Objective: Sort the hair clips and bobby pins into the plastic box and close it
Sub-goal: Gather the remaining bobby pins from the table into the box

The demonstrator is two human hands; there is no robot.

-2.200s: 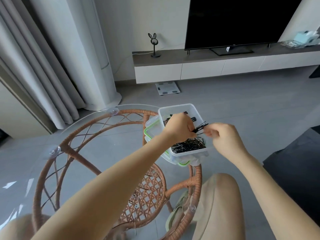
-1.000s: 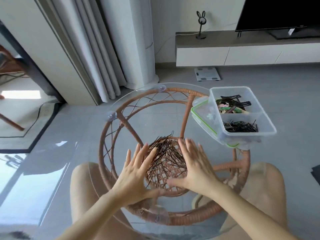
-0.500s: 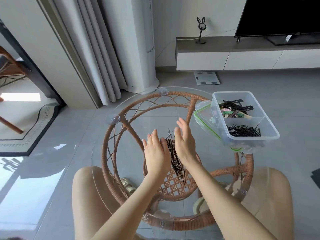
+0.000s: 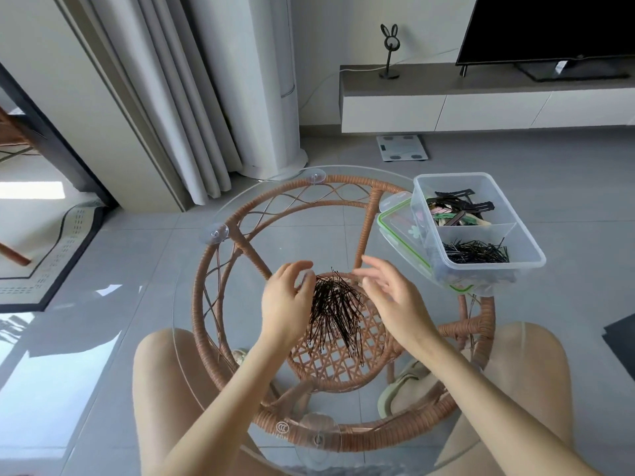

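**Closing in on the pin heap, dead centre**

Look to mid-frame: bobby pins (image 4: 335,310) gathered into one dark sheaf on the glass desk (image 4: 192,314), above the woven rattan shelf (image 4: 330,362) seen through the glass. Running lengthwise from top to bottom of the frame, bunched tight at the upper end, fanning out toward the lower edge, with a few strays leaning lower right.

Flanked on both sides! Left grip (image 4: 287,300) hard against the sheaf's left side, fingers curved over its upper end; cupping or clamped on pins, cannot tell. Right grip (image 4: 388,293) just right of the sheaf, fingers apart and loosely extended, blurred at the tips, holding nothing visible, sitting squarely between sheaf and container.

Now swing to the right of the frame: plastic box (image 4: 494,266), uncovered, perched at the desk's right rim, long axis slanting from upper left to lower right. Split by a cross wall: hair clips (image 4: 457,207) in the far compartment, black with some pink and green; sorted pins (image 4: 476,252) in the near one, lying mostly crosswise. Tucked beneath and poking out to the left, touching it, the green-edged lid (image 4: 395,225).

Around the edges: suction cup (image 4: 217,232) on the glass at left, curtain (image 4: 165,97) upper left, scale (image 4: 402,147) on the floor at upper middle, television (image 4: 549,25) upper right.
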